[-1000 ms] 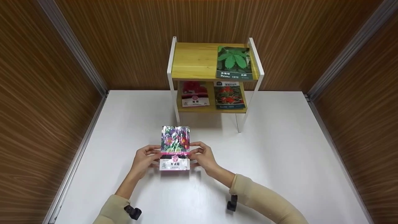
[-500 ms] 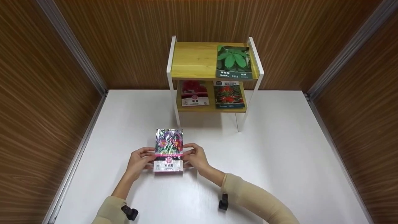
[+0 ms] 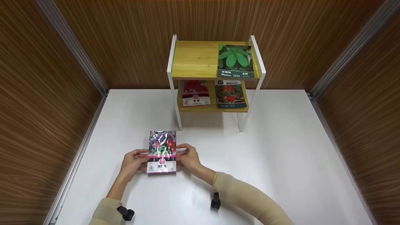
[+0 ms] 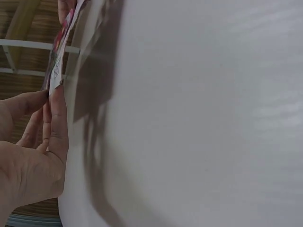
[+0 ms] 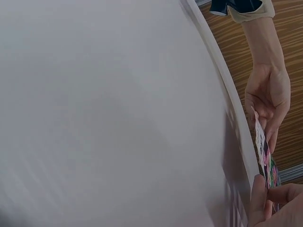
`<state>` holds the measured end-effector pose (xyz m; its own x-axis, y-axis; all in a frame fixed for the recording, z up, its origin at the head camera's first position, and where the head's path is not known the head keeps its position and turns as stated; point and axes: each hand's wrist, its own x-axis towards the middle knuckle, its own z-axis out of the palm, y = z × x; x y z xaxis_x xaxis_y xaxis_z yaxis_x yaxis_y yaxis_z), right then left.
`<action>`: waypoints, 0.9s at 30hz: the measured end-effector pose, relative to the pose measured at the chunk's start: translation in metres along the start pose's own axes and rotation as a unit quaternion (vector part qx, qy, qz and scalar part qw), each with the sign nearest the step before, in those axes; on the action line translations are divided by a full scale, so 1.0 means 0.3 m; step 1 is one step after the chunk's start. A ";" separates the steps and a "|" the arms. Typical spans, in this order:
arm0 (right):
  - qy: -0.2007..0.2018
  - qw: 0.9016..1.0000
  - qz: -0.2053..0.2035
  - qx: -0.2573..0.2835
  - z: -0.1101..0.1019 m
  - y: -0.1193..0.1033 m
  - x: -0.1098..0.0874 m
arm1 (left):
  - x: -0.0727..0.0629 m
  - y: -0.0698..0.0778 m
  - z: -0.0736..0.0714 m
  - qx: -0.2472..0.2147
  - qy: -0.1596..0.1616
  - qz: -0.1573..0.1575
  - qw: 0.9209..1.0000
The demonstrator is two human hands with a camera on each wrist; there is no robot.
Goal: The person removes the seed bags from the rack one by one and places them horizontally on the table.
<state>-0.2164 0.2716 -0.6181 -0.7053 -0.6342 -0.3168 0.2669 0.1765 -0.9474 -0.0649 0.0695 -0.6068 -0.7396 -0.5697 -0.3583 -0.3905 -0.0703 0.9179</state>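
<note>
A glossy seed packet (image 3: 162,151), printed with purple and red flowers above a white label, is held upright-facing between both hands. The left hand (image 3: 132,163) pinches its left edge between thumb and fingers. On the opposite edge, the right hand (image 3: 189,158) pinches it the same way, its fingertips partly behind the packet. The left wrist view shows the packet (image 4: 57,56) edge-on, raised off the table, with its shadow beside it. In the right wrist view the packet (image 5: 265,153) spans the gap between the two hands.
A two-tier shelf (image 3: 195,61) with white side frames stands at the back of the white table (image 3: 281,156). A green-leaf packet (image 3: 236,61) lies on its top. Below lie a dark-red-flower packet (image 3: 196,93) and an orange-red-flower packet (image 3: 230,94). Wood-grain walls enclose the table.
Both hands have carried the seed packet to the left and slightly toward the person, away from the shelf. Their pinch on its edges is unchanged.
</note>
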 end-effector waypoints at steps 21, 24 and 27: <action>0.017 0.999 -0.006 0.031 0.113 0.034 0.017 | 0.016 -0.034 -0.098 0.043 0.002 -0.024 0.999; 0.025 1.000 -0.016 -0.002 0.124 0.038 0.023 | 0.015 -0.035 -0.110 0.046 0.001 -0.026 0.999; 0.032 0.999 -0.027 -0.023 0.134 0.042 0.026 | 0.014 -0.035 -0.117 0.046 0.001 -0.029 0.999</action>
<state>-0.1922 0.2387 -0.6306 -0.7590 -0.5943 -0.2660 0.1978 0.1789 -0.9638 -0.0447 0.0390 -0.6120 -0.7132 -0.5679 -0.4110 -0.4818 -0.0287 0.8758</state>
